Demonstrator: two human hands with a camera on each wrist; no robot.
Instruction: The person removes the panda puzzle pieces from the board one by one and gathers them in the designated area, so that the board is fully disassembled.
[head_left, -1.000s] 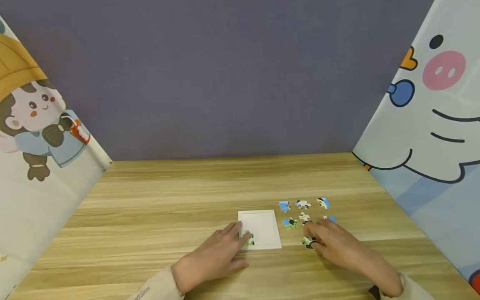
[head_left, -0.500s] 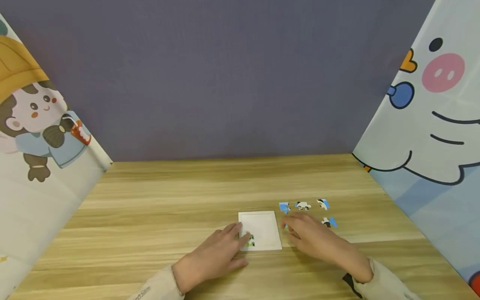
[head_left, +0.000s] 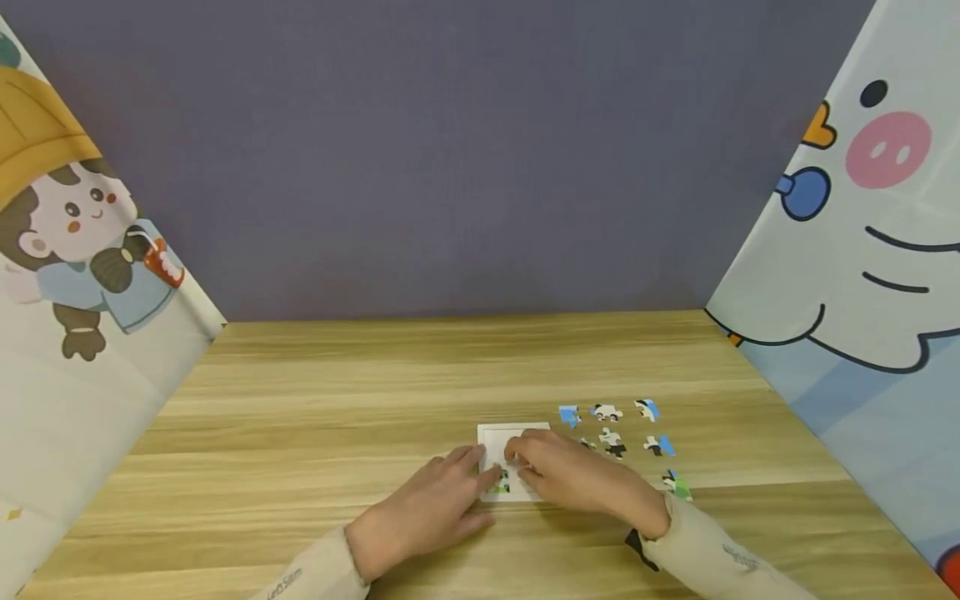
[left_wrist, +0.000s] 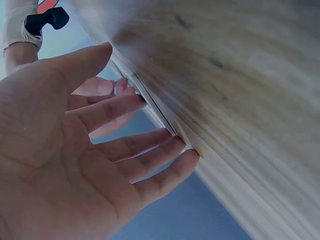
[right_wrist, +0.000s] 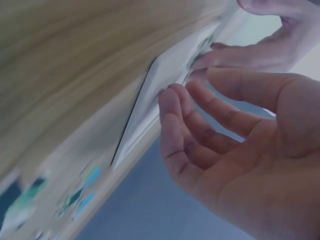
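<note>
My left hand [head_left: 431, 508] lies with extended fingers at the left side of a white square puzzle tray [head_left: 525, 440], its index fingertip on a green, black and white puzzle piece [head_left: 503, 481] in the near-left corner. The left wrist view shows its fingertips along the tray edge. My right hand [head_left: 570, 471] is over the tray's right half, with fingers and thumb bent together in a pinch low above the tray floor; the puzzle piece in it is hidden by the fingers. In the right wrist view the right hand's curled fingertips [right_wrist: 170, 92] come right to the tray surface.
Several loose panda puzzle pieces lie right of the tray, among them a blue one [head_left: 570, 415], a panda-face one [head_left: 606, 412] and a green one [head_left: 677, 485]. The wooden table [head_left: 337, 392] ends at a grey back wall [head_left: 465, 167], with printed panels on both sides.
My right hand has moved left from the loose pieces on the right, past the tray's right edge, to over the tray. The left hand has stayed at the tray's left side.
</note>
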